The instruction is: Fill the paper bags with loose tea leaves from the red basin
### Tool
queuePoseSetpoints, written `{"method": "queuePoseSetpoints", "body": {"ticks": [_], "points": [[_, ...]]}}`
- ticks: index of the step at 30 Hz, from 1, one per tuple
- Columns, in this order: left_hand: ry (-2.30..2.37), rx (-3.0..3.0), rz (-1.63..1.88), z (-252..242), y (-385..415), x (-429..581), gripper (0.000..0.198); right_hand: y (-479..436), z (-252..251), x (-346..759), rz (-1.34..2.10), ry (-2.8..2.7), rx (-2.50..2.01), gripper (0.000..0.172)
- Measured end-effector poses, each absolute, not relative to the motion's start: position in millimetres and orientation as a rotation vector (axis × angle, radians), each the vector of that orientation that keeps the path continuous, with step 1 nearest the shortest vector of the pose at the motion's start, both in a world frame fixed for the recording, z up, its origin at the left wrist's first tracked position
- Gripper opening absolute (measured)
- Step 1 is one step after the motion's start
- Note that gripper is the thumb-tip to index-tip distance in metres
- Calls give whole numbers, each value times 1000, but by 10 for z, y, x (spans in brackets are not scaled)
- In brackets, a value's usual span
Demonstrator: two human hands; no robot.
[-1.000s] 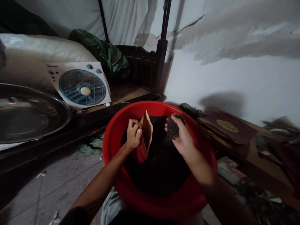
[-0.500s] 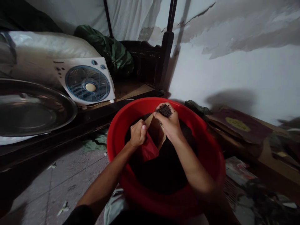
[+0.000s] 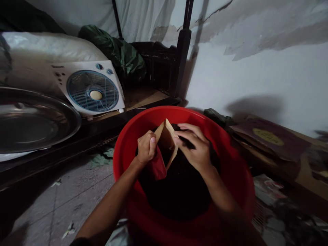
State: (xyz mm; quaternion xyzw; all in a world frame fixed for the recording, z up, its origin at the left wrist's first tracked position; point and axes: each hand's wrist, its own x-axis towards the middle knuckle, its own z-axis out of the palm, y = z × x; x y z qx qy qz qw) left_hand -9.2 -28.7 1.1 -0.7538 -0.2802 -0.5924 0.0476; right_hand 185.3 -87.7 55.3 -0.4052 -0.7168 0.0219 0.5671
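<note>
Holding: my left hand pinches the bag rim, open over the basin.
Right hand: fingers spread at the bag mouth.
Basin: dark leaves.
Around: fan, tray left; wall right.

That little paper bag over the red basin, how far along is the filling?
Done so far: hard to say, since the paper bag's inside is in shadow. In hand: the left hand holds the bag open, and the right hand is at its mouth. Left: the red basin holds plenty of dark loose material.
</note>
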Motion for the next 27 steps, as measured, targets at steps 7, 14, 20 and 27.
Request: {"method": "queuePoseSetpoints", "body": {"ticks": [7, 14, 20, 27], "points": [[-865, -2308, -1789, 108, -289, -118, 31, -635, -267, 2315, 638, -1889, -1890, 33], [-892, -2268, -1740, 91, -279, -208, 32, -844, -1058, 1838, 1397, -2345, -1984, 111], [-908, -2260, -1735, 104, -237, -242, 31, -1127, -1224, 1478, 1646, -2222, -1807, 138], [-877, -2278, -1688, 110, -160, -245, 37, -1191, -1283, 1490, 1724, -2202, -1728, 124]]}}
